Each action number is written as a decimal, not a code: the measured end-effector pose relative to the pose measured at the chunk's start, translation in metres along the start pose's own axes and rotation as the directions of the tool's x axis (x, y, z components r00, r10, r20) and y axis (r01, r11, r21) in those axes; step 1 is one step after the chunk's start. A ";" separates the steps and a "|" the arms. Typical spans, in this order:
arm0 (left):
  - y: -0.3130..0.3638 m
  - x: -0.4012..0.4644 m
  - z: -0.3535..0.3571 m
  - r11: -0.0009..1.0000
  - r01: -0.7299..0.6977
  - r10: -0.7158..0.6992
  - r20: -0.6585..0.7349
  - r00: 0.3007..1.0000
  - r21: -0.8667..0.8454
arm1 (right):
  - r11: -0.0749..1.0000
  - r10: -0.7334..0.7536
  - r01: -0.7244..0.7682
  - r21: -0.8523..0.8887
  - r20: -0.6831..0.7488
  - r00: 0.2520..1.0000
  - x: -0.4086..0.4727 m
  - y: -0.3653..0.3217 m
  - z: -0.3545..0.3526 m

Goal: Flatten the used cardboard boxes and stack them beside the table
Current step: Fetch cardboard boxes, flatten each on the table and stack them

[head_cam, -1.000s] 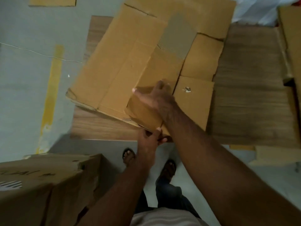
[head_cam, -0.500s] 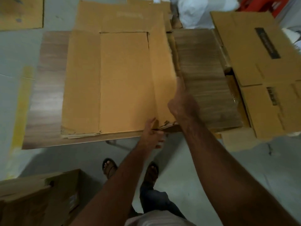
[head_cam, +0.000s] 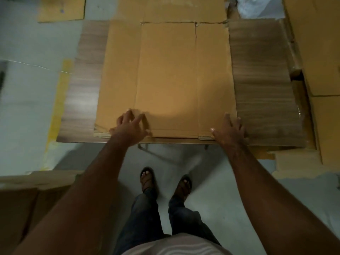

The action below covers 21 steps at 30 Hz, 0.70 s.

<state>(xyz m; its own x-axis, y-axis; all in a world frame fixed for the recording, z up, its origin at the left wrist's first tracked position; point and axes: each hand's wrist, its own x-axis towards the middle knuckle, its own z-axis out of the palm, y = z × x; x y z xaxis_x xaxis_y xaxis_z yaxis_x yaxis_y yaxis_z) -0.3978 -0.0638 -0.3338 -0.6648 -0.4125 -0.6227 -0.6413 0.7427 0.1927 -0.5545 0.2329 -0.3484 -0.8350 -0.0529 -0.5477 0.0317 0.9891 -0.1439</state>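
A flattened brown cardboard box (head_cam: pixel 167 76) lies spread on the wooden table (head_cam: pixel 261 85), on top of a thin stack of other flat sheets whose edges show at the near side. My left hand (head_cam: pixel 129 126) rests on the box's near edge left of centre, fingers spread and slightly curled. At the box's near right corner my right hand (head_cam: pixel 230 128) lies flat, fingers apart. Neither hand grips anything.
Unflattened cardboard boxes (head_cam: pixel 316 43) crowd the right side beyond the table. Another box (head_cam: pixel 27 196) stands on the floor at lower left. A loose cardboard sheet (head_cam: pixel 61 9) lies on the floor at upper left, near a yellow floor line (head_cam: pixel 58 107). My feet stand at the table's near edge.
The box has gone from folded and held up to lying flat on the table. Both hands have let go and moved apart onto its near edge.
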 end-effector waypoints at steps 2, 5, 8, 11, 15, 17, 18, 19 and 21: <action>-0.003 -0.010 0.007 1.000 -0.011 0.011 -0.004 1.000 0.005 | 1.000 0.009 -0.009 0.017 0.005 1.000 -0.004 0.001 0.003; -0.010 -0.031 0.015 0.999 -0.037 0.037 -0.067 0.997 0.003 | 0.997 0.033 -0.034 0.075 0.009 0.999 -0.016 0.011 0.008; -0.034 -0.042 0.016 0.999 -0.032 0.035 -0.122 0.992 0.026 | 0.969 0.077 -0.072 0.234 -0.012 0.997 -0.023 0.027 0.008; -0.074 -0.036 0.005 0.966 0.194 -0.229 -0.222 0.948 -0.168 | 0.870 0.154 -0.136 0.475 0.000 0.988 -0.028 0.036 0.003; -0.123 -0.026 -0.015 0.875 0.289 -0.367 -0.144 0.919 -0.388 | 0.802 0.083 -0.161 0.575 0.160 0.984 -0.035 0.026 0.001; -0.139 -0.027 -0.025 0.819 0.309 -0.425 -0.150 0.892 -0.482 | 0.804 0.112 -0.173 0.568 0.141 0.984 -0.034 0.020 0.001; -0.146 -0.030 -0.030 0.771 0.317 -0.446 -0.114 0.888 -0.552 | 0.816 0.132 -0.171 0.552 0.111 0.985 -0.034 0.017 -0.001; -0.150 -0.034 -0.035 0.708 0.298 -0.431 -0.057 0.901 -0.640 | 0.832 0.151 -0.168 0.530 0.075 0.986 -0.038 0.013 -0.004; -0.150 -0.044 -0.040 0.617 0.216 -0.324 0.006 0.946 -0.757 | 0.868 0.178 -0.140 0.476 -0.037 0.983 -0.051 0.003 -0.011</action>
<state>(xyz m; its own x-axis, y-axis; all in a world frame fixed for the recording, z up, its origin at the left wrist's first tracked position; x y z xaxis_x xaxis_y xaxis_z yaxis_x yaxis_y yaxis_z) -0.2877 -0.1780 -0.3051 -0.4191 -0.6274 -0.6563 -0.8290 -0.0303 0.5584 -0.5173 0.2404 -0.3120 -0.8357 0.1294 -0.5338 0.4054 0.8010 -0.4405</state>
